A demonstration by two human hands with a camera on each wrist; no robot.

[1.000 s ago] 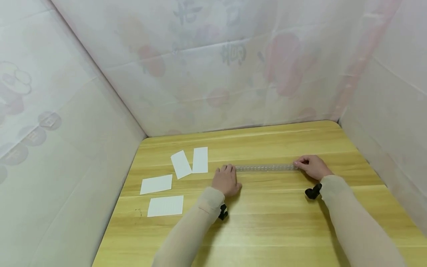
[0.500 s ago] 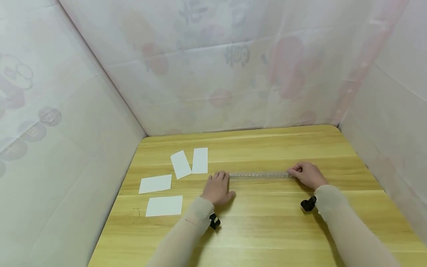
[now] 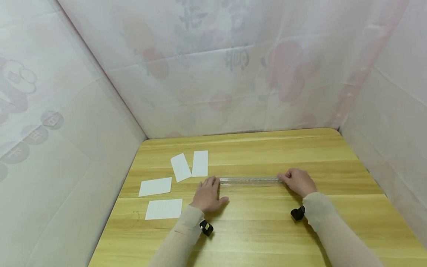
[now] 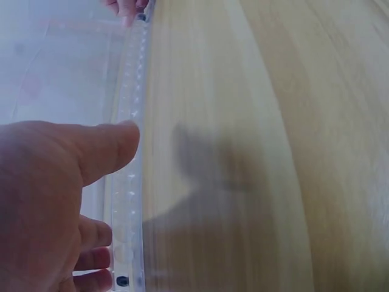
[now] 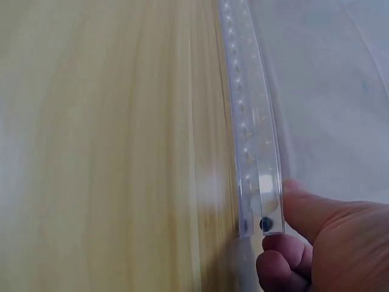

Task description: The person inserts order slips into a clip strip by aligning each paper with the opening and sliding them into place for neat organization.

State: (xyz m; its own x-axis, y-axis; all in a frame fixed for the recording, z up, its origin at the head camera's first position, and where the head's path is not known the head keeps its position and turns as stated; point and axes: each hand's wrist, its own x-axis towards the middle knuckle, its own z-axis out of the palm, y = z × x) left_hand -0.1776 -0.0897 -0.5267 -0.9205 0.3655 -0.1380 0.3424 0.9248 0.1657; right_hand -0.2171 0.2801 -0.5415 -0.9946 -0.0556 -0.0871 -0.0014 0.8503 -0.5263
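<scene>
A long clear plastic strip (image 3: 248,180) lies crosswise on the wooden table between both hands. A row of small bumps runs along it, and each end has a dark dot. At its left end my left hand (image 3: 207,195) rests with fingertips touching the strip and thumb spread away. In the left wrist view those fingers (image 4: 94,258) lie along the side of the strip (image 4: 129,201). My right hand (image 3: 299,181) pinches the other end; the right wrist view shows the thumb (image 5: 304,210) against one side of the strip (image 5: 267,158) and curled fingers beneath.
Several white paper cards lie on the left of the wooden table (image 3: 260,230): an upright card (image 3: 200,163), a slanted card (image 3: 181,167) and two sideways ones, the upper card (image 3: 155,187) and the lower card (image 3: 164,209). Printed cloth walls (image 3: 213,74) enclose the table's back and sides.
Both hands have shifted the clear strip leftward and nearer to me. My right hand keeps its pinch and my left fingers stay at the left end. The cards have not been moved.
</scene>
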